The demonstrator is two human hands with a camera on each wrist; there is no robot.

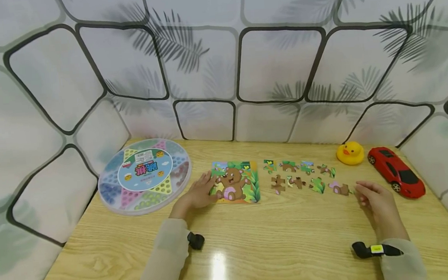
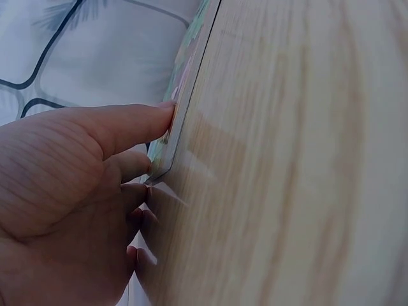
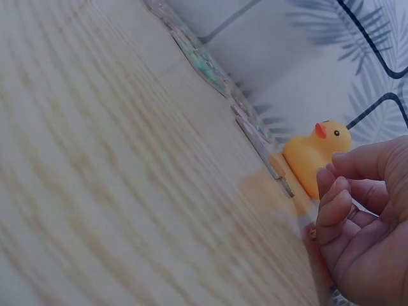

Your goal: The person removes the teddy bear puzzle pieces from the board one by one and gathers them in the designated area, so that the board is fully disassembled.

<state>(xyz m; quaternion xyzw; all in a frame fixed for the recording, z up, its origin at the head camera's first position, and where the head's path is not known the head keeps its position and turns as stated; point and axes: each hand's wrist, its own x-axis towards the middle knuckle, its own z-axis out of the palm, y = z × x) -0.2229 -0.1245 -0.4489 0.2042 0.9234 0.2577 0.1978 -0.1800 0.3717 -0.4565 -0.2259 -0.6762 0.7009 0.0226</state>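
A bear picture puzzle board [image 1: 232, 182] lies flat on the table. My left hand [image 1: 201, 192] rests at its left side, thumb and index fingertip touching the corner of the board [image 2: 182, 102] in the left wrist view, the other fingers extended onto the table. To the board's right lie several loose puzzle pieces in two rows, among them a green leaf piece [image 1: 317, 185] and a brown and pink piece [image 1: 339, 188]. My right hand [image 1: 378, 200] is just right of that last piece, fingers loosely bent and nothing seen between them [image 3: 366, 210].
A yellow rubber duck [image 1: 350, 153] and a red toy car [image 1: 396, 171] stand at the back right. A round Chinese checkers board [image 1: 144, 176] lies to the left. Patterned wall covering [image 1: 203, 72] rises behind the wooden table [image 1: 278, 244].
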